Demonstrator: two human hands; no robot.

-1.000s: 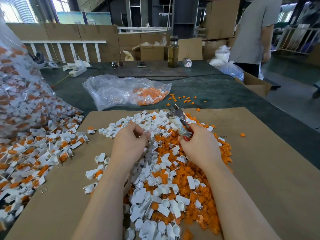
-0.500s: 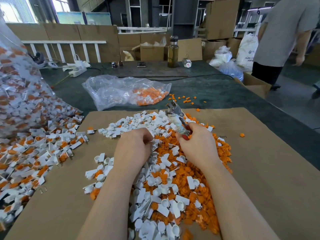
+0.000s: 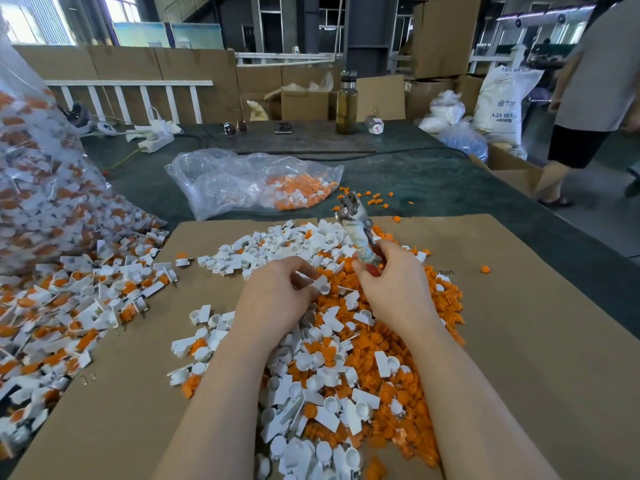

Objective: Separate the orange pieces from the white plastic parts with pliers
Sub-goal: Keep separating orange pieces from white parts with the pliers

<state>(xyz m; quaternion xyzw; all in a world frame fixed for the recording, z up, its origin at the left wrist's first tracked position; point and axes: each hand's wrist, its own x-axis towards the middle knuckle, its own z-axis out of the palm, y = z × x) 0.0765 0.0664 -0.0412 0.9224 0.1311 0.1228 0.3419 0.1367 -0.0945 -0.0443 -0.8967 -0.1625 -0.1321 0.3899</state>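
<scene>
We see both forearms reaching over the cardboard sheet (image 3: 519, 341). The left hand (image 3: 277, 299), palm down, pinches a white plastic part (image 3: 321, 285) at its curled fingertips. The right hand (image 3: 394, 285) grips the pliers (image 3: 356, 226) by the handles (nose tilted up and away). Below lies the mixed pile of orange pieces (image 3: 408, 386) and white parts.

Left hand (image 3: 277, 299) now pinches a white part (image 3: 322, 285).
</scene>
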